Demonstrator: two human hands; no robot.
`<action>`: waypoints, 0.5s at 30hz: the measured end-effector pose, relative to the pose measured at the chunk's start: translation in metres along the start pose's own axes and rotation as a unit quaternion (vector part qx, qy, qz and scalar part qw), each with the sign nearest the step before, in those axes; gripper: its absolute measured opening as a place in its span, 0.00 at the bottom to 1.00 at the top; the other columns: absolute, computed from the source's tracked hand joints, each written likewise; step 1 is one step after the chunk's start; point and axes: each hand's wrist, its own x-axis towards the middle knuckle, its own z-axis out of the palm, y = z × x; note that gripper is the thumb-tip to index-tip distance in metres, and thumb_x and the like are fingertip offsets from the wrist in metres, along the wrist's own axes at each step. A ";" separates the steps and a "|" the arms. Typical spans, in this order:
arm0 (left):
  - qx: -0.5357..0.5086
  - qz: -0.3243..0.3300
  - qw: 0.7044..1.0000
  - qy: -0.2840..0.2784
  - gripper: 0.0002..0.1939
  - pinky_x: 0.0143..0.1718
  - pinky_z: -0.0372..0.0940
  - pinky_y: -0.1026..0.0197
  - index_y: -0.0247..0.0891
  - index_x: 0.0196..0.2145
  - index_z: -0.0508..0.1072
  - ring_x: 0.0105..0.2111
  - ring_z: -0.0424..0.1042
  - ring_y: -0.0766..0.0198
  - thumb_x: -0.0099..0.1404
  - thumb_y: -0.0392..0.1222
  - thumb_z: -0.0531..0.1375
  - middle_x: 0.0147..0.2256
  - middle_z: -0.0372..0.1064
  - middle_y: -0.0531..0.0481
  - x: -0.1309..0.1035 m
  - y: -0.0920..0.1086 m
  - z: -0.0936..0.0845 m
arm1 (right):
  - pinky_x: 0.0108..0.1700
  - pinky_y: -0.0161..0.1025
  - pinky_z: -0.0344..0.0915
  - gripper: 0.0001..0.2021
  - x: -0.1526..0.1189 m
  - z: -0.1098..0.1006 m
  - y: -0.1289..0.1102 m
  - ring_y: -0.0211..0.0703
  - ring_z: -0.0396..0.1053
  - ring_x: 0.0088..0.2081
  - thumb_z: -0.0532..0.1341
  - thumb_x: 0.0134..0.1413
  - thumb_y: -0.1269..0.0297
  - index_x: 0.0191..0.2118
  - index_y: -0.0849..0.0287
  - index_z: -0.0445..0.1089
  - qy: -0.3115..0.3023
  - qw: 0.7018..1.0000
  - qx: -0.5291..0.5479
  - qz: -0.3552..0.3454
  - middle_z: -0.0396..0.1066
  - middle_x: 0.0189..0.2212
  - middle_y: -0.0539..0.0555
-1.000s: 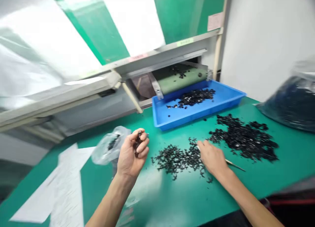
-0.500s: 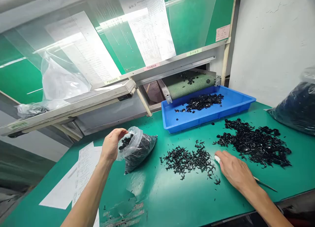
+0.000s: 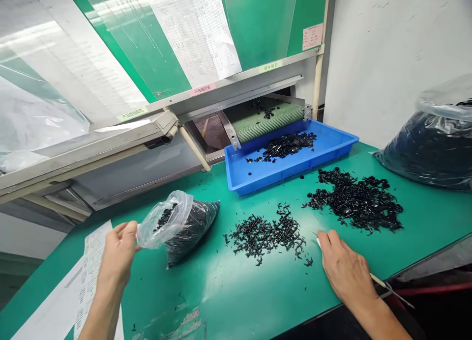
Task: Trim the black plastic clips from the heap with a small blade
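Note:
My left hand (image 3: 120,246) is closed, pinching the rim of a clear plastic bag (image 3: 191,232) and drawing its mouth out to the left. Small black plastic parts fill that bag, which slumps on the green tabletop. Palm down at the right, my right hand (image 3: 344,266) is closed around a slender tool with a pale handle (image 3: 377,280); a white bit shows at the fingertips and a thin pointed end trails behind the hand. Most of the tool is hidden. Just left of this hand lies a loose pile of small black branched parts (image 3: 265,234).
A larger heap of black parts (image 3: 357,200) lies at the right. Behind it stands a blue tray (image 3: 258,183) with black pieces, under the end of a green conveyor belt (image 3: 265,121). A big filled bag (image 3: 435,143) leans by the wall. Printed sheets (image 3: 55,300) lie at the left.
My left hand has moved left and down, pulling the bag's mouth wider. My right hand has shifted slightly down, still around the tool. The whole view has turned a little to the right.

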 end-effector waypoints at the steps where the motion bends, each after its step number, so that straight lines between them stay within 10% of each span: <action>1: -0.016 -0.024 0.999 -0.029 0.13 0.22 0.66 0.57 0.40 0.30 0.69 0.26 0.72 0.54 0.59 0.52 0.60 0.24 0.72 0.51 0.001 0.000 0.001 | 0.23 0.35 0.50 0.12 0.001 0.001 -0.002 0.37 0.65 0.24 0.50 0.60 0.82 0.37 0.58 0.65 -0.003 1.000 0.004 -0.007 0.61 0.28 0.50; 15: -0.095 -0.052 0.994 -0.013 0.07 0.20 0.58 0.65 0.39 0.28 0.74 0.21 0.64 0.64 0.47 0.36 0.62 0.20 0.69 0.57 0.032 0.040 0.007 | 0.23 0.34 0.51 0.12 0.005 0.000 -0.003 0.36 0.66 0.24 0.52 0.58 0.82 0.37 0.59 0.66 0.018 0.999 0.043 0.001 0.63 0.28 0.50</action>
